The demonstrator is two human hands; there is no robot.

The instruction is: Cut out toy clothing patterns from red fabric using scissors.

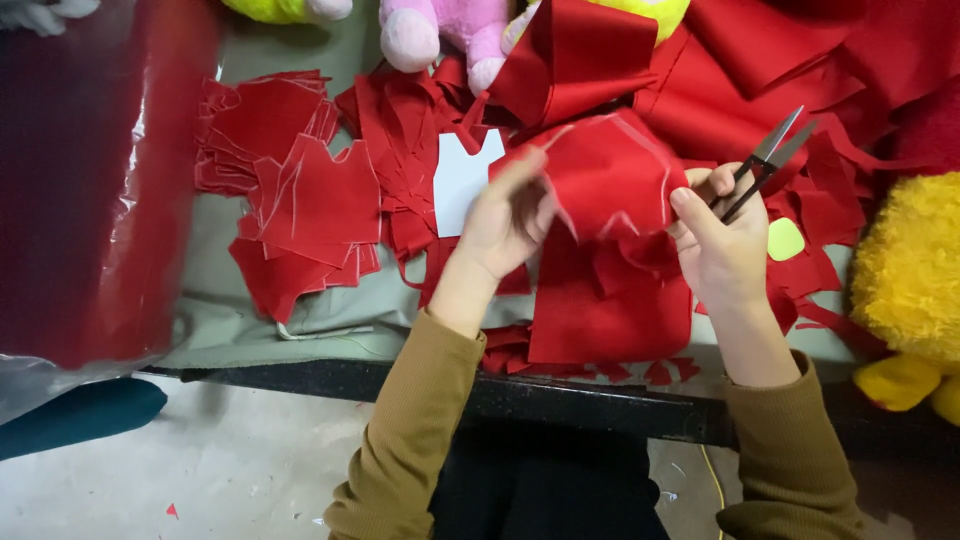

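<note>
My left hand [505, 215] pinches the left edge of a red felt piece [610, 170] marked with white chalk lines. My right hand [715, 240] grips the right edge of the same piece and also holds small black thread snips [765, 165], their blades pointing up and to the right. The felt piece hangs just above a larger red felt sheet [605, 315] on the table. A white paper template [462, 180] shaped like a small garment lies just left of my left hand.
A stack of cut red garment shapes [300, 210] lies at the left. A roll of red fabric in clear plastic [95, 180] stands at far left. Plush toys: pink [445, 30] at top, yellow [910, 270] at right. Red scraps cover the grey-green table [250, 330].
</note>
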